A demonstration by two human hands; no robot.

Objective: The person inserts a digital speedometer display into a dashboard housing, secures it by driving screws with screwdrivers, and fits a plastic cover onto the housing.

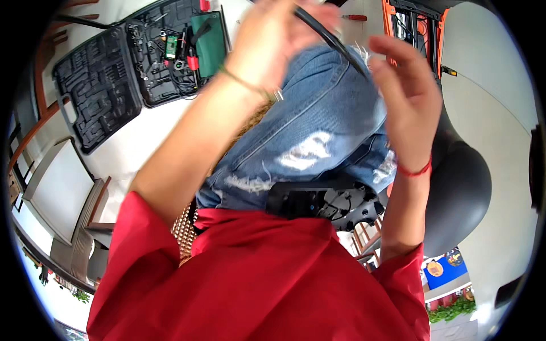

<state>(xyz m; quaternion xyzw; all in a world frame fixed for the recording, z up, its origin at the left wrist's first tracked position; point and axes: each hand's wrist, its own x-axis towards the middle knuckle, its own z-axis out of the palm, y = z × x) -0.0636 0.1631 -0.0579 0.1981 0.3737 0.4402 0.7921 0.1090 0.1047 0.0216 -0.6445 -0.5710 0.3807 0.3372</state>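
Note:
My left hand (273,42) is at the top edge, blurred, with its fingers partly cut off. It is closed around a black cable (327,37), which slants down to the right across the knee of my torn blue jeans (318,108). Close to the cable's lower end is my right hand (409,96), also blurred, its thumb and fingers apart with nothing seen between them. Thin pale strands show near that end; whether they belong to the cable or the jeans I cannot make out.
An open black tool case (99,85) lies at the upper left, holding small tools and a green pouch (209,48). A red-handled tool (355,17) rests on the floor. An orange-and-black frame (389,23) stands upper right, above a rounded black seat (463,193).

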